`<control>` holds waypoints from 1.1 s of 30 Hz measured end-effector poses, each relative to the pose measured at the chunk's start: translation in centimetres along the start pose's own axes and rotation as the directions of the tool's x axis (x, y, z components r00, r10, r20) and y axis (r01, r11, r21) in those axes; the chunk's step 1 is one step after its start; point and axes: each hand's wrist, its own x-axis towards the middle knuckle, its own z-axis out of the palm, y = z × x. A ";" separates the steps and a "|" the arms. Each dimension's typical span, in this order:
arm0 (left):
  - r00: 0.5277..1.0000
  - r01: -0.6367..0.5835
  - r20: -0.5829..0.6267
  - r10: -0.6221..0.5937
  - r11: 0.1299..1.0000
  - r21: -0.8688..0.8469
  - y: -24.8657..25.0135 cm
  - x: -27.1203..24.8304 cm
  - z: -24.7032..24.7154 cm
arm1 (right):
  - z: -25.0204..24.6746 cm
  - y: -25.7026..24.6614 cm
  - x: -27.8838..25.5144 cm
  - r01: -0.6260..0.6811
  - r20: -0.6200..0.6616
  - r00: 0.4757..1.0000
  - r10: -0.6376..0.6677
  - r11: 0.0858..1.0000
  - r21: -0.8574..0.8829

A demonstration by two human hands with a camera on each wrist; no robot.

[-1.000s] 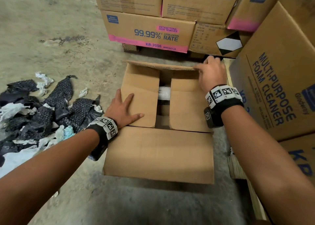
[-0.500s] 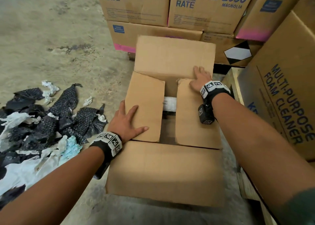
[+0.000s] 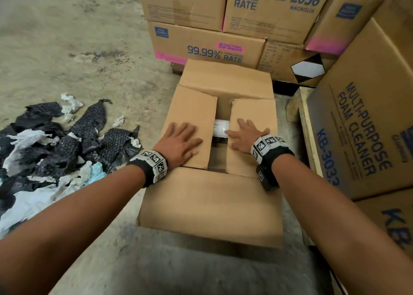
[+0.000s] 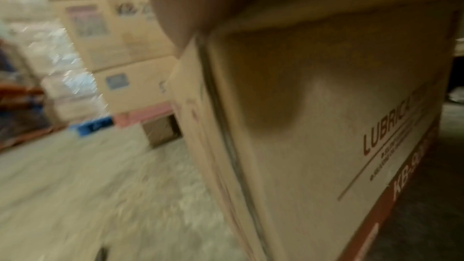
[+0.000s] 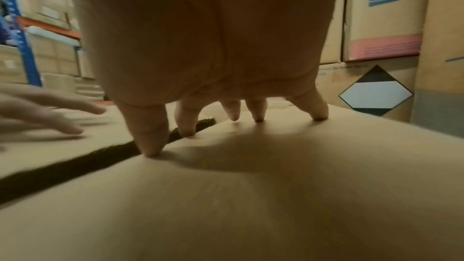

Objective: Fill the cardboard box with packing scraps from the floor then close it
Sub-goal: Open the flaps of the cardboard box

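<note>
The brown cardboard box (image 3: 207, 207) stands on the concrete floor in front of me. Its two short inner flaps are folded down, with a dark gap between them showing something white inside. My left hand (image 3: 178, 142) lies flat on the left flap (image 3: 192, 115), fingers spread. My right hand (image 3: 248, 136) presses the right flap (image 3: 254, 109) with straight, spread fingers (image 5: 233, 110). The far long flap (image 3: 225, 77) stands up; the near long flap hangs out toward me. A heap of black bubble wrap and white paper scraps (image 3: 51, 151) lies on the floor to the left.
Stacked printed cartons (image 3: 207, 46) rise just behind the box. A large foam cleaner carton (image 3: 366, 124) on a wooden pallet (image 3: 306, 124) crowds its right side. Bare concrete floor (image 3: 67, 37) stretches away to the left and behind the scrap heap.
My right hand let go of the far long flap and came down onto the right inner flap. My left hand slid a little farther onto the left flap.
</note>
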 end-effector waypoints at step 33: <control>0.861 0.503 0.004 -0.509 0.852 0.146 -3.4 -7.9 -7.5 | -5.2 2.0 -14.6 0.029 -0.545 0.810 0.214 0.915 0.403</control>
